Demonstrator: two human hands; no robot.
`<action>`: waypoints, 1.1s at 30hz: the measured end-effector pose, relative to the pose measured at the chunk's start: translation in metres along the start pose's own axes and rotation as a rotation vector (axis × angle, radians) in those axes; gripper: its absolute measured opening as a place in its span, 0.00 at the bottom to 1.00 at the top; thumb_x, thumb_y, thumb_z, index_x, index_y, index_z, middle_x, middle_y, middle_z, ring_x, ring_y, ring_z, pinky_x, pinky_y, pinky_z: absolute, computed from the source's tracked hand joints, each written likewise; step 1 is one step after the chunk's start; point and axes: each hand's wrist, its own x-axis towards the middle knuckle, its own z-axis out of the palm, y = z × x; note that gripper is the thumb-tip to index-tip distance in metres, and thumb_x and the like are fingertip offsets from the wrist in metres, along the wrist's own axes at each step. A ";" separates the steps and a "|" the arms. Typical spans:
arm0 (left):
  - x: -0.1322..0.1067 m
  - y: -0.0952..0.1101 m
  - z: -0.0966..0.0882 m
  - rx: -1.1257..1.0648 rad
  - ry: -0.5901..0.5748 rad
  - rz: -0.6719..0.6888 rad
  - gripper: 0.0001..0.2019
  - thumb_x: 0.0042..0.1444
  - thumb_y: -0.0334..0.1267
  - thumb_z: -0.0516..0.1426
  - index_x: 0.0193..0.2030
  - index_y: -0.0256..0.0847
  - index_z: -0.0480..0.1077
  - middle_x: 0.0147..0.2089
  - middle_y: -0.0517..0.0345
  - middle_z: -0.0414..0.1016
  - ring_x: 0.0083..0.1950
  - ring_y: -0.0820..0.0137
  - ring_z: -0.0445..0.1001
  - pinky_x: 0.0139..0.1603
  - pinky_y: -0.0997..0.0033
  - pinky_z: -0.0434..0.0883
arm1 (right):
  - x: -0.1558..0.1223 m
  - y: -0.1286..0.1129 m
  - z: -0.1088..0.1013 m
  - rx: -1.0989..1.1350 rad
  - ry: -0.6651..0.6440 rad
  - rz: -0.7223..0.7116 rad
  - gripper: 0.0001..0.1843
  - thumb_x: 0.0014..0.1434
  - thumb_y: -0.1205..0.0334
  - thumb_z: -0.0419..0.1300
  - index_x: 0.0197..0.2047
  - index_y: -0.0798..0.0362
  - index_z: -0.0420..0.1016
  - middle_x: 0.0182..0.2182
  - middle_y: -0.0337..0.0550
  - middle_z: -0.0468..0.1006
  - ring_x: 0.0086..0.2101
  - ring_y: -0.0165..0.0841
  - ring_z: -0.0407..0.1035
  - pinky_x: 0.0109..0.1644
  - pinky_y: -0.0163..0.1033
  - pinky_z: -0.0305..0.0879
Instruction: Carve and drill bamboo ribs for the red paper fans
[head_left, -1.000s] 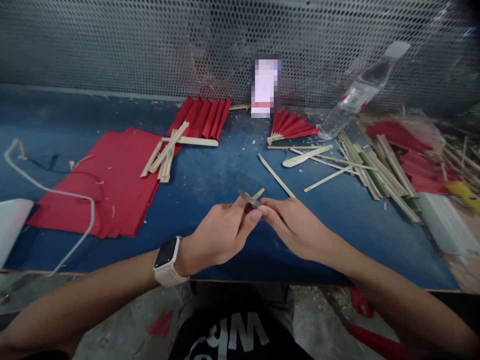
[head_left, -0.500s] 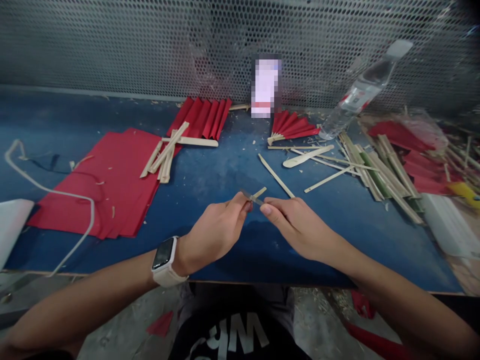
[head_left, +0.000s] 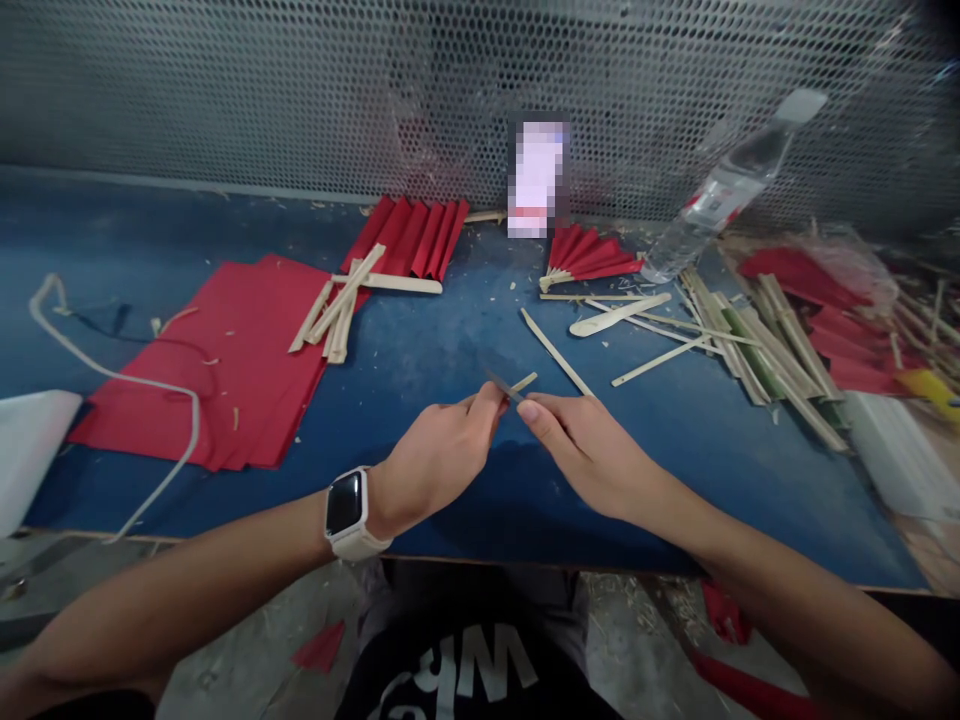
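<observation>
My left hand (head_left: pixel 448 445) is closed on a short bamboo strip (head_left: pixel 525 382), whose pale end sticks out past the fingers to the upper right. My right hand (head_left: pixel 581 440) grips a knife; its thin grey blade (head_left: pixel 504 386) lies across the strip, by the left fingertips. Most of the strip and the knife's handle are hidden in the hands. Just beyond the right hand, a longer bamboo strip (head_left: pixel 555 350) lies on the blue table (head_left: pixel 420 370). Past it are a flat bamboo paddle-shaped piece (head_left: pixel 619 315) and several thin strips.
Red paper sheets (head_left: pixel 202 370) lie at left under a white cord (head_left: pixel 150 380). Bamboo slats (head_left: pixel 345 305) rest by pleated red paper (head_left: pixel 409 235). A small red fan (head_left: pixel 592 252), a phone (head_left: pixel 538 175), a leaning water bottle (head_left: pixel 731 190) and split bamboo (head_left: pixel 772 340) stand or lie farther back.
The view has shifted slightly, so the things on the left sit a little farther right. Both hands keep their grips; the blade lies slightly differently across the strip.
</observation>
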 end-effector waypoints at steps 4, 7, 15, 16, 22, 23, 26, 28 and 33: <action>0.005 -0.002 -0.009 -0.058 0.026 -0.048 0.16 0.77 0.37 0.43 0.57 0.39 0.69 0.34 0.55 0.82 0.26 0.68 0.78 0.26 0.72 0.67 | -0.002 0.004 -0.001 -0.011 0.036 -0.014 0.36 0.76 0.33 0.40 0.29 0.56 0.61 0.23 0.38 0.63 0.26 0.23 0.53 0.34 0.35 0.46; 0.008 -0.004 -0.020 -0.118 0.076 -0.062 0.13 0.76 0.35 0.43 0.48 0.40 0.68 0.32 0.56 0.81 0.28 0.68 0.79 0.28 0.71 0.69 | -0.003 0.006 -0.003 -0.035 0.036 -0.002 0.37 0.76 0.34 0.39 0.28 0.56 0.60 0.23 0.38 0.62 0.25 0.23 0.54 0.34 0.35 0.46; 0.006 -0.001 -0.019 -0.257 -0.028 -0.039 0.13 0.73 0.33 0.43 0.50 0.39 0.68 0.33 0.56 0.82 0.27 0.66 0.79 0.28 0.69 0.67 | -0.001 0.004 -0.003 -0.036 -0.014 -0.032 0.38 0.75 0.32 0.41 0.29 0.56 0.62 0.22 0.37 0.62 0.24 0.22 0.55 0.33 0.35 0.45; 0.006 0.000 -0.017 -0.277 -0.036 -0.037 0.13 0.73 0.32 0.43 0.51 0.39 0.68 0.33 0.56 0.81 0.27 0.66 0.78 0.28 0.68 0.67 | -0.001 0.004 -0.003 -0.027 -0.024 -0.035 0.38 0.75 0.31 0.41 0.29 0.56 0.63 0.23 0.37 0.63 0.24 0.22 0.55 0.33 0.35 0.45; 0.008 0.006 -0.019 -0.523 -0.038 -0.031 0.12 0.74 0.34 0.44 0.43 0.41 0.67 0.31 0.61 0.75 0.26 0.73 0.72 0.29 0.72 0.65 | -0.001 0.004 -0.009 -0.019 -0.053 -0.051 0.39 0.75 0.31 0.42 0.32 0.57 0.69 0.24 0.37 0.64 0.26 0.22 0.55 0.34 0.34 0.47; 0.008 0.007 -0.022 -0.568 -0.048 -0.039 0.13 0.74 0.35 0.44 0.39 0.41 0.66 0.30 0.63 0.73 0.25 0.75 0.70 0.29 0.72 0.64 | -0.001 0.005 -0.010 -0.021 -0.052 -0.069 0.39 0.75 0.31 0.43 0.31 0.57 0.69 0.24 0.36 0.63 0.25 0.22 0.54 0.34 0.34 0.47; 0.008 0.010 -0.030 -0.679 -0.088 -0.079 0.15 0.74 0.40 0.47 0.34 0.41 0.63 0.27 0.66 0.65 0.25 0.77 0.63 0.28 0.73 0.61 | -0.002 0.006 -0.013 -0.023 -0.070 -0.105 0.38 0.75 0.32 0.44 0.31 0.58 0.69 0.24 0.36 0.64 0.25 0.21 0.54 0.34 0.33 0.47; 0.008 0.012 -0.033 -0.749 -0.109 -0.095 0.17 0.73 0.44 0.50 0.32 0.42 0.61 0.26 0.68 0.60 0.24 0.78 0.58 0.26 0.74 0.59 | -0.003 0.007 -0.014 -0.024 -0.089 -0.109 0.36 0.76 0.34 0.45 0.31 0.58 0.69 0.24 0.36 0.64 0.26 0.20 0.55 0.33 0.33 0.47; 0.008 0.011 -0.032 -0.776 -0.066 -0.080 0.21 0.75 0.45 0.49 0.28 0.43 0.59 0.25 0.69 0.56 0.24 0.77 0.57 0.29 0.73 0.63 | -0.005 0.009 -0.016 -0.018 -0.081 -0.146 0.33 0.76 0.39 0.49 0.30 0.58 0.66 0.23 0.34 0.62 0.24 0.19 0.54 0.31 0.32 0.47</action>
